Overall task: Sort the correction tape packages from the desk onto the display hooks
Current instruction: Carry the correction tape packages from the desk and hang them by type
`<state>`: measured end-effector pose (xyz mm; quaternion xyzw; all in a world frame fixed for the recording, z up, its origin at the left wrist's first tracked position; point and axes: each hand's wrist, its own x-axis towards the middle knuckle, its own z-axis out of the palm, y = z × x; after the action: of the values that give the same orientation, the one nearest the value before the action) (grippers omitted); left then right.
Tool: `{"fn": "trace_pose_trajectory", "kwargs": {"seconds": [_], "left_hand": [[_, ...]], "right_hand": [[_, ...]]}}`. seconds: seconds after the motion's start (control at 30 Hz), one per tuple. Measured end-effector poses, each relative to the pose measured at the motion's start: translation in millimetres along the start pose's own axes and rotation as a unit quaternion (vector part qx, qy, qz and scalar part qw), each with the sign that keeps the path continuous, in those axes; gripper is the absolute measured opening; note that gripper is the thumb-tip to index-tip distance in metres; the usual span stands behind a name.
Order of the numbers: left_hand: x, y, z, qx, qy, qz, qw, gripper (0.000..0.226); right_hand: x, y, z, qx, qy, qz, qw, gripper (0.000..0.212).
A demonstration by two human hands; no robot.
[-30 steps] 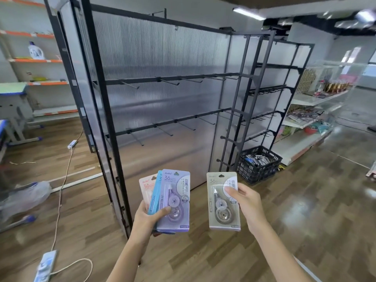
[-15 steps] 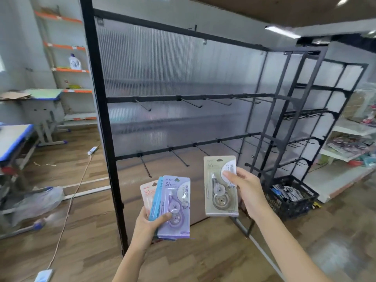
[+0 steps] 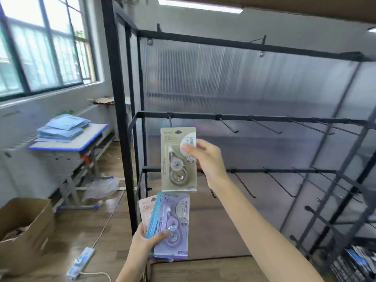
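Note:
My right hand (image 3: 207, 159) pinches a beige correction tape package (image 3: 178, 159) by its right edge and holds it upright, its top just under the leftmost hook (image 3: 170, 121) of the upper rail (image 3: 264, 118). Lower down, my left hand (image 3: 145, 243) grips a fanned stack: a purple package (image 3: 173, 224) in front, a blue one (image 3: 153, 218) behind it and a pink one (image 3: 145, 210) at the back. The black display rack (image 3: 116, 119) carries bare hooks on two rails.
A blue-edged desk (image 3: 81, 139) with a pile of blue packets stands at the left under the window. A cardboard box (image 3: 26, 226) sits on the floor at lower left, a power strip (image 3: 80, 261) and cable beside it. A black basket (image 3: 354, 265) is at lower right.
I have come closer to the rack and the view has swung left. My right hand has raised the beige package up to the upper rail's left hook. The left hand keeps its stack.

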<state>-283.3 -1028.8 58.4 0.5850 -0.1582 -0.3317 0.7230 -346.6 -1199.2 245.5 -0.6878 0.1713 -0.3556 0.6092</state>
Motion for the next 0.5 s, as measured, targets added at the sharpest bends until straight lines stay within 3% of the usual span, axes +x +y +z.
{"fn": "trace_pose_trajectory", "kwargs": {"seconds": [0.2,0.4,0.5], "left_hand": [[3,-4,14,0.001,0.063,0.012,0.998,0.116],[2,-12,18,-0.018,0.113,0.002,0.993,0.119],[3,-17,17,-0.023,0.128,-0.005,0.991,0.119]], "right_hand": [[28,10,8,0.013,-0.04,0.014,0.999,0.013],[51,26,17,0.004,-0.025,0.014,1.0,0.002],[75,30,22,-0.031,-0.005,0.011,0.999,0.012]]}}
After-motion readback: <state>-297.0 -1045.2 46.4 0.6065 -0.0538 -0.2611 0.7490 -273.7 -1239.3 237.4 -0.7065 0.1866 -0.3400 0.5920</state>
